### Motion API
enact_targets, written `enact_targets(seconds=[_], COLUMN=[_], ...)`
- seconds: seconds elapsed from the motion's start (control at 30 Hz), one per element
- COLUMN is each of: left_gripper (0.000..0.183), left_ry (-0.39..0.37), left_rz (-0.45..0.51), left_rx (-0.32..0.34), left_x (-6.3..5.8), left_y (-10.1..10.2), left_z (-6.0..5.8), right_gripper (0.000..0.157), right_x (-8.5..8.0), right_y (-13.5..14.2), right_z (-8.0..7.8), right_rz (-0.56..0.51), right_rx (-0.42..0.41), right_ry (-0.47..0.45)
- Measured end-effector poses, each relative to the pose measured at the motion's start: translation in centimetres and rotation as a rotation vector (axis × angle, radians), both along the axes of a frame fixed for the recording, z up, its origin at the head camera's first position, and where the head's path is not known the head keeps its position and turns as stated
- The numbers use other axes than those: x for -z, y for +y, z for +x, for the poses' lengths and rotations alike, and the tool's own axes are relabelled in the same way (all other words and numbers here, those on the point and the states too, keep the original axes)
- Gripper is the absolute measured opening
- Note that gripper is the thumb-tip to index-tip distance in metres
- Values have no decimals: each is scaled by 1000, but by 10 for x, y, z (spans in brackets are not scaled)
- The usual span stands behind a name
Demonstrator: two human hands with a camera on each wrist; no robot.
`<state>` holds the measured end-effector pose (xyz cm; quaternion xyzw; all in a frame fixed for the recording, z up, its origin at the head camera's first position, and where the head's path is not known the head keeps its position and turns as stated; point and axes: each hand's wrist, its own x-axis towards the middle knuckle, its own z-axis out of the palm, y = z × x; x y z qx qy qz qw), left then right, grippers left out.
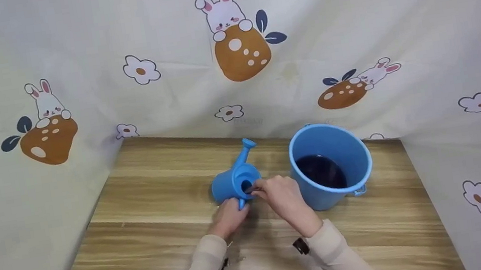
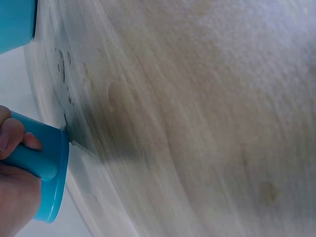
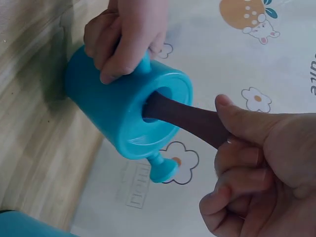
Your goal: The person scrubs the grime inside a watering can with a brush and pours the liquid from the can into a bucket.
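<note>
A small blue watering can stands on the wooden tabletop, its spout pointing away from me. My left hand grips its handle; the right wrist view shows those fingers curled round it. With thumb and fingers, my right hand pinches a dark brown strip-like piece. The strip's far end goes into the round opening in the can's top, so that end is hidden. From the frames I cannot tell what the strip is made of.
A large blue bucket with dark liquid at its bottom stands just right of the can. Wet drops lie on the tabletop. Printed cloth walls close off the back and both sides.
</note>
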<state>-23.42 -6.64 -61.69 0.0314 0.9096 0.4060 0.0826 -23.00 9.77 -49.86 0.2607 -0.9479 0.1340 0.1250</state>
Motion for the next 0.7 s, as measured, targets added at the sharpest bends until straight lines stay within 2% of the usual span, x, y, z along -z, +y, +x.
enact_targets(seconds=[0.17,0.57,0.7], left_gripper=[34,38,38], left_ry=[-16,16,-5], left_rz=[0,-41,-32], left_rx=[8,-8,-10], left_x=[-1,0,-1], left_y=[0,1,0], left_z=[1,2,2], right_gripper=[13,14,15], right_x=[3,22,27], right_y=[0,0,-2], right_z=[-2,-13,-15], right_rz=[-12,-81,-95], right_rx=[-27,-96,-97], right_ry=[7,-142,-170])
